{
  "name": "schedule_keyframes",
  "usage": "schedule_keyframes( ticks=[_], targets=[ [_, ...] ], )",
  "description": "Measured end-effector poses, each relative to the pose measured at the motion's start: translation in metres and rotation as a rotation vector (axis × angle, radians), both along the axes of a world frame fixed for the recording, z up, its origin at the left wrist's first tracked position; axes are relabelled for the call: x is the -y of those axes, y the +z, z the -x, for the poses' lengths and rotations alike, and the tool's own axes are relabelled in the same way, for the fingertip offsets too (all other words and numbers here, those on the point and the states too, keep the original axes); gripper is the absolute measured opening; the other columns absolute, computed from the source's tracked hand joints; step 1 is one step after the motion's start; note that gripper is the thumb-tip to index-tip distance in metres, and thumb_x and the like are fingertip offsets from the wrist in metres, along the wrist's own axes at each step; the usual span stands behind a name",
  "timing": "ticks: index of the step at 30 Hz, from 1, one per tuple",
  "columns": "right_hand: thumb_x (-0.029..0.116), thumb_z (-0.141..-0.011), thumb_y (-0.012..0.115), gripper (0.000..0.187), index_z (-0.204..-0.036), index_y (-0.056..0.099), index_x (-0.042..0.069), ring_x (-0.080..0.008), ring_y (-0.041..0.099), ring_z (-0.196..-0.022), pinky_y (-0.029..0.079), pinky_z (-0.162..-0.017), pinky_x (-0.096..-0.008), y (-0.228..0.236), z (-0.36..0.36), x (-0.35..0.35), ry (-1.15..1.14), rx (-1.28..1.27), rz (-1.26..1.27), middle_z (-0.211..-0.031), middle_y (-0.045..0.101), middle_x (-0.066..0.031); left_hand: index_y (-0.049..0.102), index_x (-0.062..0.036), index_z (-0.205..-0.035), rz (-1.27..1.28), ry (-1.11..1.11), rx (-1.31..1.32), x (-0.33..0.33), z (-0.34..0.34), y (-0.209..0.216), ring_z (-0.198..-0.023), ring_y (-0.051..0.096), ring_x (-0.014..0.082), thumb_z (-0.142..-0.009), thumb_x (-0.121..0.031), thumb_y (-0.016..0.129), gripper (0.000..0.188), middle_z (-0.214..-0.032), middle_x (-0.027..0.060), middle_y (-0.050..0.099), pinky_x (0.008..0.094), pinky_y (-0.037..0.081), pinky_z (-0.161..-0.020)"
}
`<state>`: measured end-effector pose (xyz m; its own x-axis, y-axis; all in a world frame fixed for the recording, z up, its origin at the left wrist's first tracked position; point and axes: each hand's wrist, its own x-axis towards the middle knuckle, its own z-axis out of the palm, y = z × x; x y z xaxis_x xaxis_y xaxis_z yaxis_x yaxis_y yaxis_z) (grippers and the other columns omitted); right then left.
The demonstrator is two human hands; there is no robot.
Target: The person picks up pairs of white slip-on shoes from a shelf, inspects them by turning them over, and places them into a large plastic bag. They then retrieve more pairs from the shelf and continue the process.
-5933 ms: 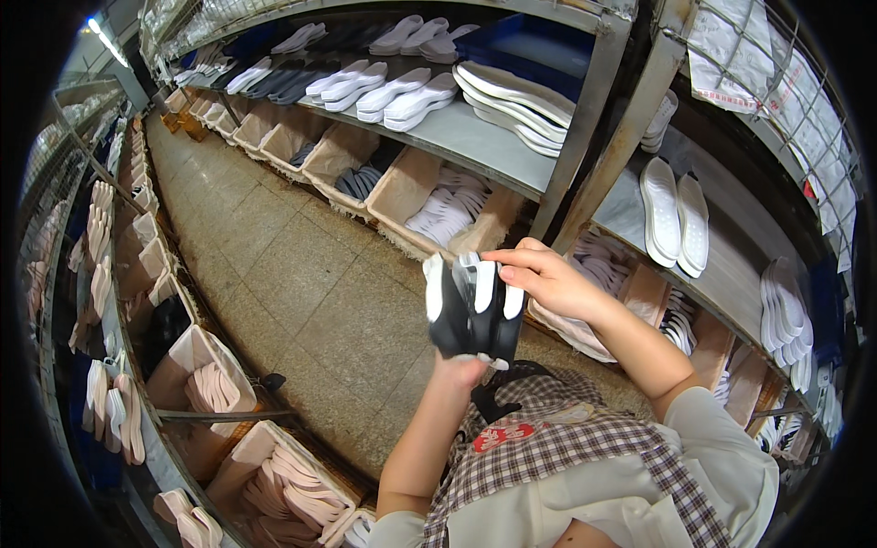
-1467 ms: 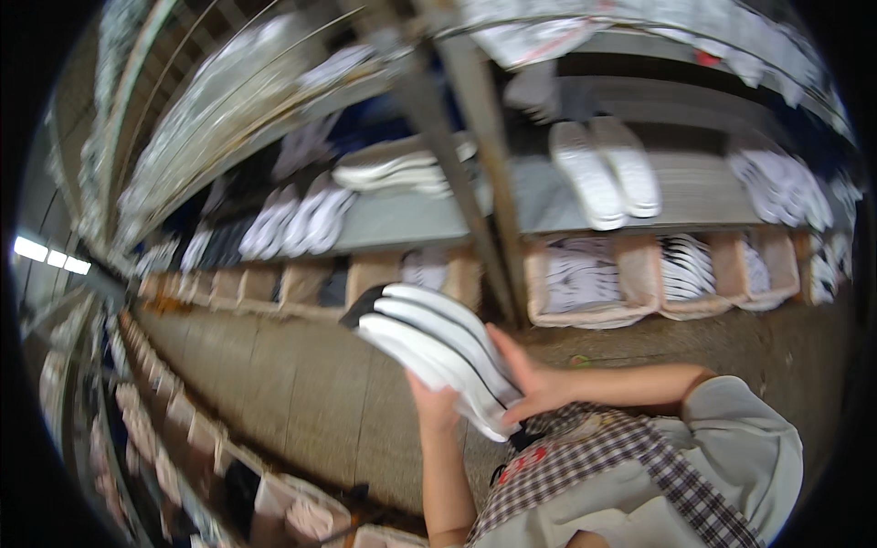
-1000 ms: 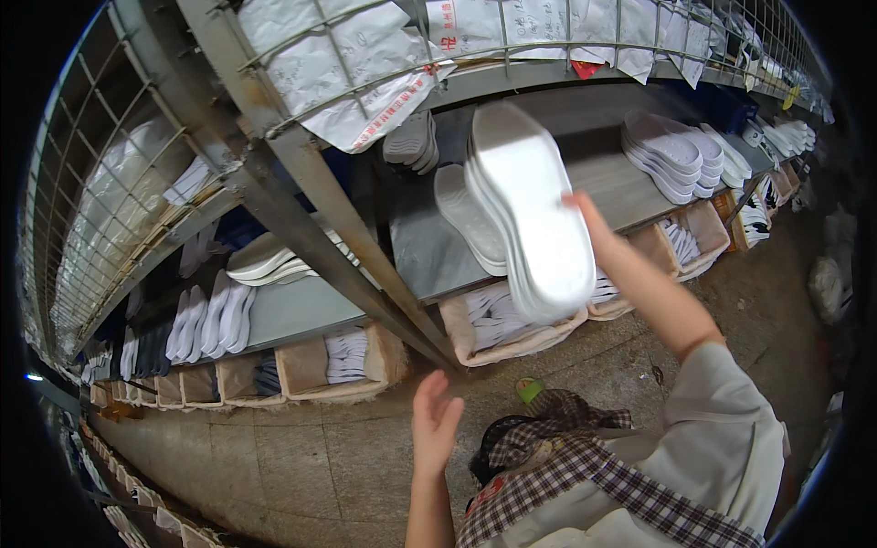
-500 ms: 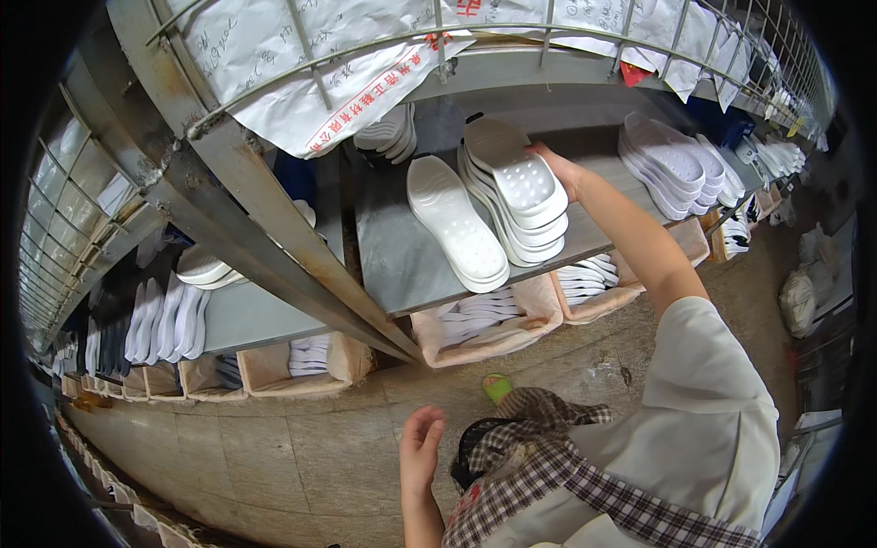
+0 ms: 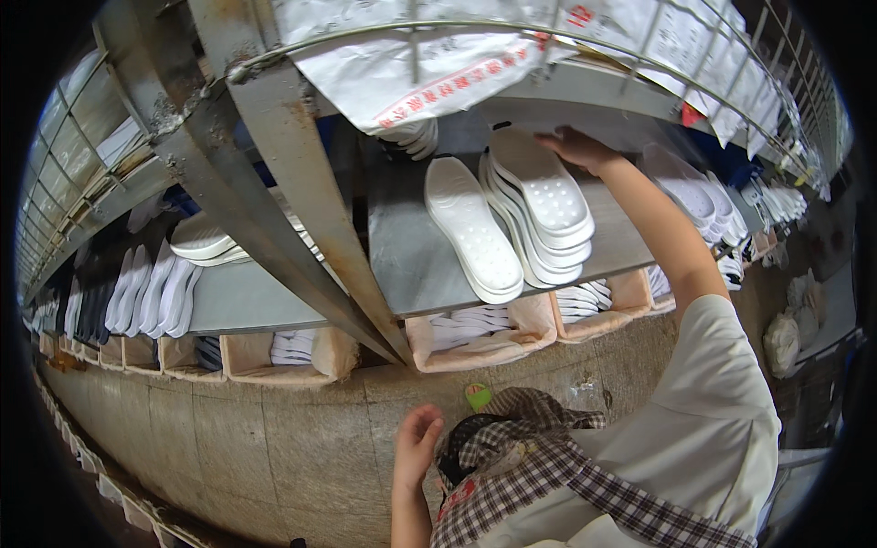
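Note:
A stack of white shoe soles [image 5: 546,194] stands on the grey metal shelf, its top sole dotted with small bumps near the front end. My right hand [image 5: 577,149] is beside the stack's far right edge, fingers stretched out and nothing seen in them. Whether the fingertips touch the top sole is hard to tell. To the left of the stack, a lower pile of white soles [image 5: 472,230] lies alongside, touching or nearly so. My left hand [image 5: 418,434] hangs low over the floor, fingers loosely bent, thumb apart, holding nothing.
Baskets [image 5: 487,354] lined with pale cloth hold more soles under the shelf edge. A rusty metal post [image 5: 301,164] rises left of the stacks, and a wire rack [image 5: 512,27] with papers overhangs the shelf. More light-coloured soles [image 5: 681,190] stand farther right.
My right hand has come away from the stack's right side toward its far end, and its fingers have straightened. The view has shifted slightly; the left hand hangs much as before.

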<state>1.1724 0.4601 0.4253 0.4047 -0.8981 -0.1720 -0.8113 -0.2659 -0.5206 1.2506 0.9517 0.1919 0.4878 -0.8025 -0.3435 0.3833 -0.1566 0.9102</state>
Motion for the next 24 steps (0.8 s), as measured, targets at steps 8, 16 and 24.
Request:
schedule_keyframes(
  ticks=[8, 16, 24],
  targets=[
    [0.047, -0.082, 0.061, 0.049, -0.117, 0.057, 0.012, -0.0187, 0.058, -0.094, 0.048, -0.073, -0.0311, -0.068, -0.174, 0.061, 0.282, 0.441, -0.285, -0.109, 0.06, -0.0094, 0.052, -0.0012, -0.114, -0.044, 0.186, -0.029, -0.004, -0.005, -0.008, -0.098, 0.056, 0.015, -0.089, -0.008, 0.059, 0.028, -0.105, 0.0067, 0.06, 0.0275, 0.044, -0.087],
    [0.042, -0.081, 0.063, 0.05, -0.12, 0.052, 0.013, -0.0223, 0.055, -0.099, 0.049, -0.072, -0.036, -0.169, -0.259, 0.123, 0.024, 0.418, -0.378, -0.115, 0.055, -0.0116, 0.052, -0.0058, -0.113, -0.234, 0.625, -0.236, -0.058, 0.022, -0.018, -0.091, 0.06, 0.0147, -0.09, -0.015, 0.058, 0.025, -0.104, 0.0056, 0.062, 0.0267, 0.046, -0.074],
    [0.038, -0.08, 0.065, 0.053, -0.123, 0.047, 0.013, -0.026, 0.052, -0.104, 0.049, -0.071, -0.0409, -0.146, -0.26, 0.118, -0.18, 0.505, -0.516, -0.121, 0.05, -0.0138, 0.052, 0.0002, -0.111, -0.22, 0.622, -0.236, -0.072, 0.029, -0.023, -0.091, 0.057, 0.0151, -0.089, -0.01, 0.059, 0.025, -0.1, 0.0069, 0.06, 0.0285, 0.046, -0.081]
  ],
)
